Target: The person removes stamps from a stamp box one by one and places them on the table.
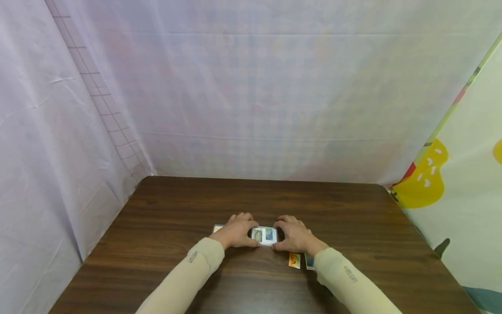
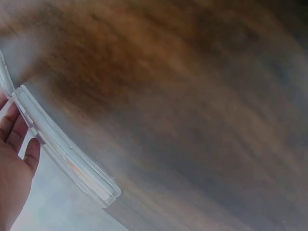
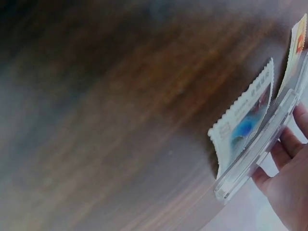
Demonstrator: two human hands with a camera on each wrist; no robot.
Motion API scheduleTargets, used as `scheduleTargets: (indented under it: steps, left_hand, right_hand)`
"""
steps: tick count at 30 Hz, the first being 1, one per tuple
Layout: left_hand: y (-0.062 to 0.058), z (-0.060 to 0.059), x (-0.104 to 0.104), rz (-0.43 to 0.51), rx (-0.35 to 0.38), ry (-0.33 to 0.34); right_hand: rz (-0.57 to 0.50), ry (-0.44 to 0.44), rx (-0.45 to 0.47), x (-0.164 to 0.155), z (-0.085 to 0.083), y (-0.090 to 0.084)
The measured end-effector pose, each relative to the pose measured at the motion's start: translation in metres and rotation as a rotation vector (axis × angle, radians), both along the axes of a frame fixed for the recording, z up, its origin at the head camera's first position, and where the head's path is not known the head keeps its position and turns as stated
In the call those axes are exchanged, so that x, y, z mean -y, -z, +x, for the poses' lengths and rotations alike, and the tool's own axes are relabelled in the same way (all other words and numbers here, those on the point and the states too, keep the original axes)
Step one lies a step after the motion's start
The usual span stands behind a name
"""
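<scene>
A small flat clear case [image 1: 263, 235] with two stamps showing inside lies between both hands on the brown table. My left hand [image 1: 236, 230] grips its left end, thumb on the near edge and fingers on the far edge. At the right end, my right hand [image 1: 295, 234] holds it the same way. Part of another clear case [image 1: 218, 228] shows beneath the left wrist; it also appears as a clear case [image 2: 67, 149] in the left wrist view. Beside the right hand, a clear case [image 3: 260, 151] stretches along the table in the right wrist view.
Near my right wrist lie a small orange-and-yellow stamp [image 1: 294, 260] and a blue-green stamp [image 1: 309, 261], partly covered by the sleeve. Their perforated edges curl up in the right wrist view. A pale curtain [image 1: 251, 100] hangs behind the table [image 1: 251, 194].
</scene>
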State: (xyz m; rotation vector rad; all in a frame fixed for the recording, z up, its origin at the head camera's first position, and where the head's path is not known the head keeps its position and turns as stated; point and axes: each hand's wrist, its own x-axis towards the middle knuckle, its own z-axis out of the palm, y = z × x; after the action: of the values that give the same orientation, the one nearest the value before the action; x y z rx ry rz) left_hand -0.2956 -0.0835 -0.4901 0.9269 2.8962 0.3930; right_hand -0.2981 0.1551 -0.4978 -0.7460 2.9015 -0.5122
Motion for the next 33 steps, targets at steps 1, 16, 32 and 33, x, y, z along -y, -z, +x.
scheduleTargets:
  steps: [1,16,32,33]
  left_hand:
    - [0.0,0.0,0.0,0.001,0.005,0.002]
    - [-0.009,-0.003,0.007,0.114,0.051,-0.04]
    - [-0.013,-0.035,0.021,0.13,0.026,-0.194]
    - [-0.012,-0.036,0.02,0.124,0.029,-0.201]
  right_hand:
    - [-0.003,-0.011,-0.005,0.0,0.0,0.0]
    - [-0.053,-0.03,-0.023,-0.001,0.0,0.002]
    - [-0.037,-0.054,-0.021,-0.005,0.002,0.0]
    - [-0.038,-0.057,-0.02,-0.005,0.002,0.0]
